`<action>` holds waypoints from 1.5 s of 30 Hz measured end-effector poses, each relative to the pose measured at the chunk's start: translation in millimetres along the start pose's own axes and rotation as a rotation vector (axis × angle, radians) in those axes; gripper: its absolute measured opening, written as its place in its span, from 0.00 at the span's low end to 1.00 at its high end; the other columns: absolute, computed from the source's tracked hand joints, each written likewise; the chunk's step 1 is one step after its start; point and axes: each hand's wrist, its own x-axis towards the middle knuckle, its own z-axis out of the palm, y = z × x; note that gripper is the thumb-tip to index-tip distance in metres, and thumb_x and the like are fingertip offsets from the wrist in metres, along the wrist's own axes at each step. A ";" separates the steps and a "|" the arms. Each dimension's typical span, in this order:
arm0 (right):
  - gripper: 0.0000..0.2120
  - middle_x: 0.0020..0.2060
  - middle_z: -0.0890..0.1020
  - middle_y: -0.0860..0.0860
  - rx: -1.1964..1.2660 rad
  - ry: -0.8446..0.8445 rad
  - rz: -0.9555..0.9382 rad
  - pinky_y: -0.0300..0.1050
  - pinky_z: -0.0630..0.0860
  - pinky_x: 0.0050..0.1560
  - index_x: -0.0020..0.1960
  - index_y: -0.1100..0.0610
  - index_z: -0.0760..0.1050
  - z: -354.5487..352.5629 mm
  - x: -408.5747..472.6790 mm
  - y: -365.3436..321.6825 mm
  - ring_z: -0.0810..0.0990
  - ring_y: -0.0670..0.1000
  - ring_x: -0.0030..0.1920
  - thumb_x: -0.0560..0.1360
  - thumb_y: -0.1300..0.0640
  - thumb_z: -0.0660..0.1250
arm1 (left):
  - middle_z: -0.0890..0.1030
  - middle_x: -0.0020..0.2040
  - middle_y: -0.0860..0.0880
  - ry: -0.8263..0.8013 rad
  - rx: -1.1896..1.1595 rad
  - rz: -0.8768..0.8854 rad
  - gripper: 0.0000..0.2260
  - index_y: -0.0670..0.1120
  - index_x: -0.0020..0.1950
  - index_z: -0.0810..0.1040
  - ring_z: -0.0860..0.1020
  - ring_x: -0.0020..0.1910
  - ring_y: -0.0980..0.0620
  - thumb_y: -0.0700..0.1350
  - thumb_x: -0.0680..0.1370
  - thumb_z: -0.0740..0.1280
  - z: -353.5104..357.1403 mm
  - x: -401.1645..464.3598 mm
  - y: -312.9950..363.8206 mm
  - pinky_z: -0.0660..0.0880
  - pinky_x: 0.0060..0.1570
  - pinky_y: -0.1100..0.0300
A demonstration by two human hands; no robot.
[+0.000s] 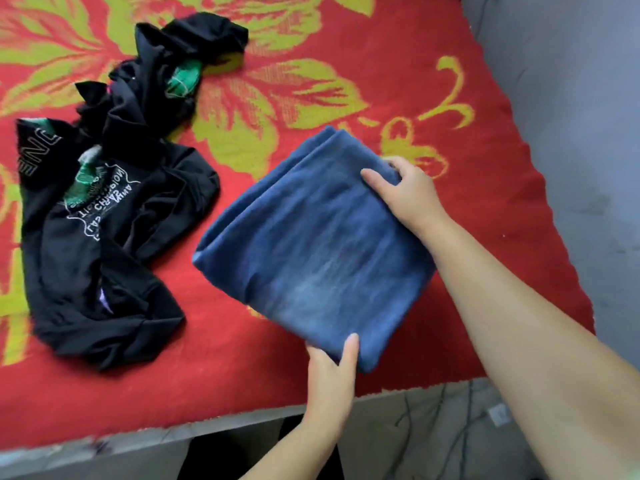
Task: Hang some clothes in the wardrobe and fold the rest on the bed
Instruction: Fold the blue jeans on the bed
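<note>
head view: folded blue jeans (311,244) at frame centre on the red bedspread (381,64); pinched at the near corner by left hand (330,372), gripped at the far edge by right hand (408,195), likely to keep the folds together; crumpled black clothes (104,220) at left, unfolded

"CHAMPION" on black shirt (104,216)

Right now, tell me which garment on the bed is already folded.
The blue denim garment, held by the left hand and right hand. The black printed clothes beside it lie crumpled and loose on the red bedspread.
</note>
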 end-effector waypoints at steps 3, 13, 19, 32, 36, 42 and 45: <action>0.23 0.69 0.70 0.51 -0.367 -0.066 -0.128 0.60 0.58 0.71 0.73 0.51 0.66 38.5 10.6 -40.2 0.65 0.53 0.71 0.80 0.47 0.59 | 0.83 0.44 0.47 -0.441 0.242 -0.089 0.10 0.44 0.48 0.79 0.81 0.40 0.55 0.45 0.82 0.60 -17.3 5.8 15.4 0.77 0.44 0.59; 0.26 0.76 0.57 0.49 -0.743 -0.134 -0.161 0.77 0.48 0.65 0.76 0.48 0.60 123.2 -136.6 39.3 0.54 0.55 0.77 0.79 0.47 0.59 | 0.57 0.78 0.46 0.095 1.337 0.626 0.27 0.50 0.77 0.59 0.57 0.76 0.45 0.57 0.79 0.55 -135.5 128.5 0.2 0.56 0.68 0.32; 0.28 0.78 0.43 0.48 -0.636 0.028 0.114 0.75 0.41 0.68 0.76 0.48 0.39 112.4 -150.6 46.9 0.36 0.49 0.75 0.81 0.46 0.49 | 0.55 0.78 0.41 0.186 1.181 0.650 0.29 0.39 0.77 0.57 0.54 0.77 0.45 0.53 0.79 0.50 -180.7 127.7 -18.1 0.51 0.72 0.37; 0.28 0.78 0.45 0.53 -0.649 0.083 0.114 0.65 0.41 0.73 0.79 0.56 0.44 84.7 -108.5 27.1 0.42 0.53 0.78 0.83 0.49 0.50 | 0.54 0.78 0.44 0.198 1.145 0.736 0.29 0.41 0.77 0.54 0.50 0.77 0.47 0.55 0.81 0.55 -103.9 112.4 27.7 0.45 0.72 0.40; 0.27 0.78 0.45 0.51 -0.619 0.009 -0.170 0.65 0.36 0.71 0.79 0.52 0.46 102.2 -50.4 -15.5 0.41 0.53 0.78 0.83 0.48 0.49 | 0.55 0.78 0.45 0.047 1.271 1.021 0.26 0.44 0.78 0.54 0.52 0.77 0.48 0.53 0.82 0.49 -63.5 156.1 93.8 0.43 0.73 0.42; 0.29 0.78 0.42 0.48 -0.584 -0.131 0.068 0.61 0.38 0.73 0.78 0.52 0.39 88.9 -22.0 44.8 0.41 0.49 0.77 0.83 0.45 0.46 | 0.51 0.79 0.48 -0.003 1.168 0.663 0.25 0.46 0.78 0.52 0.47 0.78 0.50 0.52 0.83 0.50 -69.6 225.1 107.2 0.46 0.74 0.43; 0.28 0.78 0.45 0.51 -0.622 -0.084 0.110 0.62 0.40 0.74 0.78 0.56 0.41 67.2 -49.3 55.5 0.43 0.51 0.78 0.83 0.47 0.46 | 0.48 0.79 0.46 0.037 1.286 0.715 0.27 0.43 0.78 0.50 0.46 0.78 0.49 0.53 0.83 0.49 -83.2 213.3 114.2 0.41 0.73 0.42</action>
